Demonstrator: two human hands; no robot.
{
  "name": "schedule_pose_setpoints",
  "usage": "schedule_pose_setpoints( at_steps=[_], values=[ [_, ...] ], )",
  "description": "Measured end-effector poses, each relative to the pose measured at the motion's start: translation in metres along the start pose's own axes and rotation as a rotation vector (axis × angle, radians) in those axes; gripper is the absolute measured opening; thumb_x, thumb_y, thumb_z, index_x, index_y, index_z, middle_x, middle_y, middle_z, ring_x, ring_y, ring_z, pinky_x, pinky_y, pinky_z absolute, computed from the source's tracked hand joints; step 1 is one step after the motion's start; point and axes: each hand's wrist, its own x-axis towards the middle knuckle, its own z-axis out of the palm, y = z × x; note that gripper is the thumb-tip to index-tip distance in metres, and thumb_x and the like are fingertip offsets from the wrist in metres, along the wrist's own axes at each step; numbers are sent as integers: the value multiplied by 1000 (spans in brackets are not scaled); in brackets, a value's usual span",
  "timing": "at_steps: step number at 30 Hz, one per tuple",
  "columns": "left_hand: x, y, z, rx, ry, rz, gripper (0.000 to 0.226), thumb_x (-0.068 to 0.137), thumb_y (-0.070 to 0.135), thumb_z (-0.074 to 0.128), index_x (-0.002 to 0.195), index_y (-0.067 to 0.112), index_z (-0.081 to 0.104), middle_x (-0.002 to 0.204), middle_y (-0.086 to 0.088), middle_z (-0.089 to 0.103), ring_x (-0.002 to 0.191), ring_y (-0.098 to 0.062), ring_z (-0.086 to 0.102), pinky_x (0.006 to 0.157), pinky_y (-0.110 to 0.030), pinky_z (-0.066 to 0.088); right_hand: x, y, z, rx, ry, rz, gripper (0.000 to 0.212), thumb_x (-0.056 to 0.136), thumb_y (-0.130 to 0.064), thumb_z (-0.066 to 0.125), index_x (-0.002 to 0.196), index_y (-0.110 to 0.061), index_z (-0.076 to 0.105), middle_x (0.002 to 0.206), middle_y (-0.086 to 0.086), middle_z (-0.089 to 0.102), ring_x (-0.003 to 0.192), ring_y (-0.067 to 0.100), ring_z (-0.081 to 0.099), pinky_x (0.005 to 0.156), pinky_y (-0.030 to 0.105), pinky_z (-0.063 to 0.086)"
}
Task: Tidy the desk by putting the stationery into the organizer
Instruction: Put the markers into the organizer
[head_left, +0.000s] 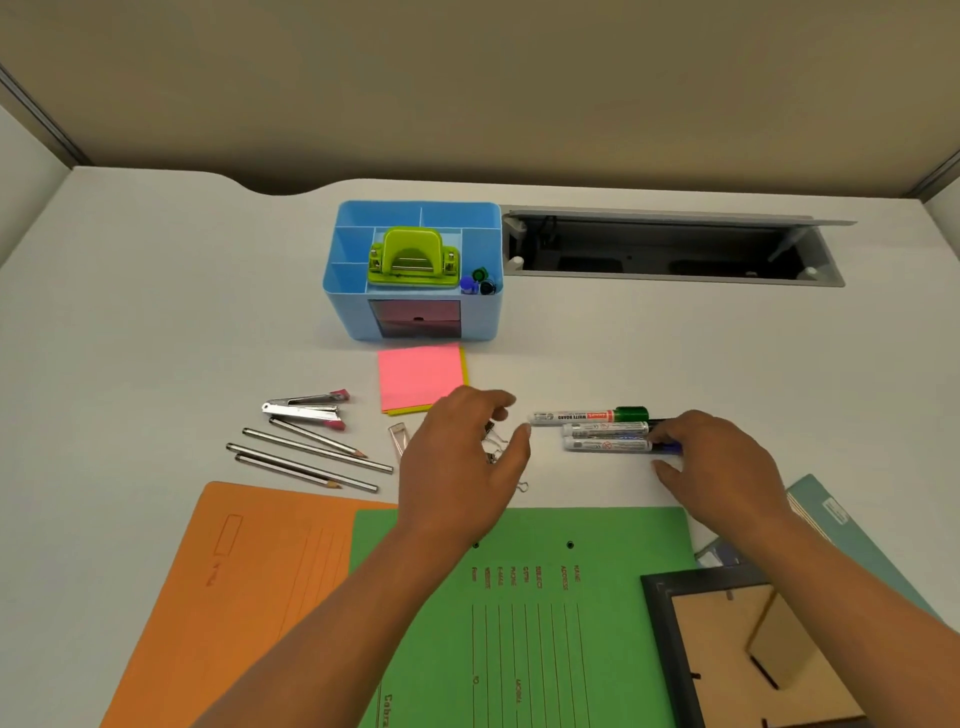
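The blue organizer (343, 312) stands at the back centre of the desk, with a green hole punch (413, 257) on top and three markers (480, 283) upright in its front right compartment. Three whiteboard markers (602, 430) lie side by side on the desk. My right hand (727, 457) reaches over their cap ends; its fingers touch the lower two caps and its thumb is on the desk below them. My left hand (462, 457) hovers over binder clips (493, 446), fingers loosely bent, thumb tip near the green marker's left end. Pink sticky notes (418, 376), a silver stapler (306, 410) and several pencils (311, 457) lie to the left.
An orange folder (249, 571) and a green folder (530, 613) cover the near desk. A black photo frame (670, 649) lies face down at the right, beside a blue-grey book (841, 519). An open cable tray (675, 249) is sunk in the desk behind.
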Motion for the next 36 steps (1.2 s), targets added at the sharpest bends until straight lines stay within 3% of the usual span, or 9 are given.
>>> schedule_pose_setpoints(
  at_steps=[4,7,16,19,22,30,36],
  values=[
    [-9,-3,2,0,-31,-36,27,87,35,66,113,27,64,94,19,58,81,-2,48,70,-18,36,-1,-5,-1,-28,-39,-14,33,84,-31,69,116,-28,66,111,-2,64,98,20,58,70,30,48],
    [-13,-1,2,-1,-50,-50,27,87,36,67,112,28,64,94,19,58,80,-2,49,72,-21,40,-3,-12,0,-41,-39,-44,21,82,-29,69,103,-29,70,106,-3,63,94,19,56,66,31,49],
    [-13,5,-2,-44,-77,-35,29,88,35,65,115,26,64,96,18,59,81,-5,51,73,-26,46,-16,-33,-8,25,0,-54,13,73,-32,71,83,-34,63,84,-10,55,82,12,48,58,26,34],
    [-14,7,-2,-90,-79,-32,29,87,31,65,115,24,64,96,16,59,79,-3,52,73,-26,48,-21,-40,-13,120,31,-74,16,72,-33,73,78,-36,59,83,-17,57,81,8,52,61,27,42],
    [-13,12,-1,-115,-107,-17,31,87,27,67,117,23,64,96,15,58,78,0,52,73,-22,49,-24,-47,-18,308,45,-104,22,70,-22,77,76,-34,59,81,-18,60,75,6,57,64,28,50],
    [-6,29,-7,-47,-306,127,46,85,36,71,129,35,57,100,22,45,78,-1,51,78,-24,49,-34,-82,-49,786,179,-188,29,72,-5,82,84,-27,67,78,-11,68,70,9,67,67,13,53],
    [11,37,-15,-98,-156,230,24,86,29,68,109,21,70,92,6,58,76,-9,56,67,-35,53,-36,-99,-70,933,186,-249,29,73,-6,81,94,-22,71,84,-15,72,77,7,70,71,16,55]
  ],
)
